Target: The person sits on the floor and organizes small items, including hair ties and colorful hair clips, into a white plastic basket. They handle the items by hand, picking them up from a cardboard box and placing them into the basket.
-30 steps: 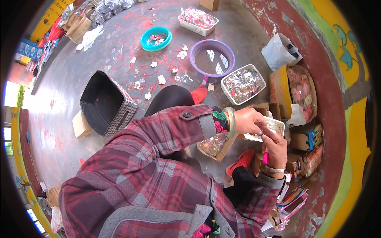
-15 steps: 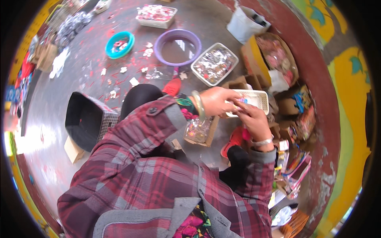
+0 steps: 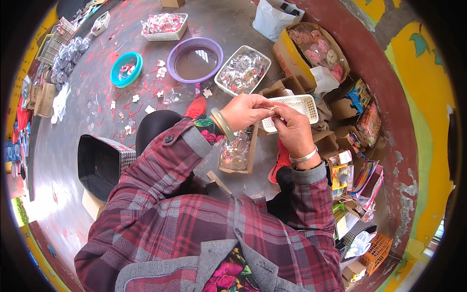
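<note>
One left hand [image 3: 244,113], one right hand [image 3: 296,130], just right of center, tips together, can't tell if pinching anything; white basket [image 3: 306,104] behind, purple basin [image 3: 171,63] upper left-center.

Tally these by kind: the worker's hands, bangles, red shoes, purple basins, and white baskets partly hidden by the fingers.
Hands: 2 (left hand, right hand)
Bangles: 2
Red shoes: 2
Purple basin: 1
White basket behind the fingers: 1
Total: 8
</note>
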`<state>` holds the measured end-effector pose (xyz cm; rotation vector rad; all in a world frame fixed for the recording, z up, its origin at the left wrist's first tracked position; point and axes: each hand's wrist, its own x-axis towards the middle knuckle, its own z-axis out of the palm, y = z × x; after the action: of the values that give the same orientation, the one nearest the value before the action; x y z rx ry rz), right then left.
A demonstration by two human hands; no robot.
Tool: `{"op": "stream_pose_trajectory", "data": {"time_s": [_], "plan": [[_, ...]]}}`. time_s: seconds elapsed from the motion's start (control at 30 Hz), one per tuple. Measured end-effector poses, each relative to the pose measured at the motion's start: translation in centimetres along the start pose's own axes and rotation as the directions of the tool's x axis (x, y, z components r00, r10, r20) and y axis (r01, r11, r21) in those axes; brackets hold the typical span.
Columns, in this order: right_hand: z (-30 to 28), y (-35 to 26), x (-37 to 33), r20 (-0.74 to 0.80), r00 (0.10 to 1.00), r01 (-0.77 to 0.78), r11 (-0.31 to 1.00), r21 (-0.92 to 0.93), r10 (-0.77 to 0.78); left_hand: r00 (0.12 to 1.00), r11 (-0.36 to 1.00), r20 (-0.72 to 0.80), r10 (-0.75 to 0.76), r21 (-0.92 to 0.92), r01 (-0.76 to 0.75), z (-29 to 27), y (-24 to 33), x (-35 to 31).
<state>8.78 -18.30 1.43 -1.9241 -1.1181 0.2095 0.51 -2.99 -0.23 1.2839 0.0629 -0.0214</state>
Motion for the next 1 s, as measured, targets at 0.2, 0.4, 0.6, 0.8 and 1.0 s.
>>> {"op": "stream_pose_trajectory", "data": {"time_s": [0.2,0.4,0.6,0.8,1.0], "plan": [[-0.5,-0.5,-0.1,0.085,0.995,-0.049,0.997,-0.057,0.054,0.998,0.997,-0.023,-0.062,-0.055,0.061,-0.1,-0.1,0.1],[-0.2,-1.3,-0.1,0.155,0.988,0.014,0.998,-0.054,-0.006,0.981,0.99,-0.18,-0.073,0.105,0.093,-0.5,-1.1,0.4],[-1.3,-1.7,0.2,0.007,0.99,-0.142,0.97,0.199,0.143,0.952,0.913,-0.305,-0.035,0.378,0.155,-1.1,-1.2,0.3],[-5.2,-2.1,1.0,0.169,0.822,-0.48,0.502,0.719,0.543,0.949,0.845,-0.315,0.025,0.514,0.149,-0.4,-0.1,0.1],[-3.0,-2.8,0.6,-0.07,0.968,-0.199,0.903,0.381,0.242,0.949,0.817,-0.299,0.095,0.568,0.098,0.3,0.1,-0.1]]}}
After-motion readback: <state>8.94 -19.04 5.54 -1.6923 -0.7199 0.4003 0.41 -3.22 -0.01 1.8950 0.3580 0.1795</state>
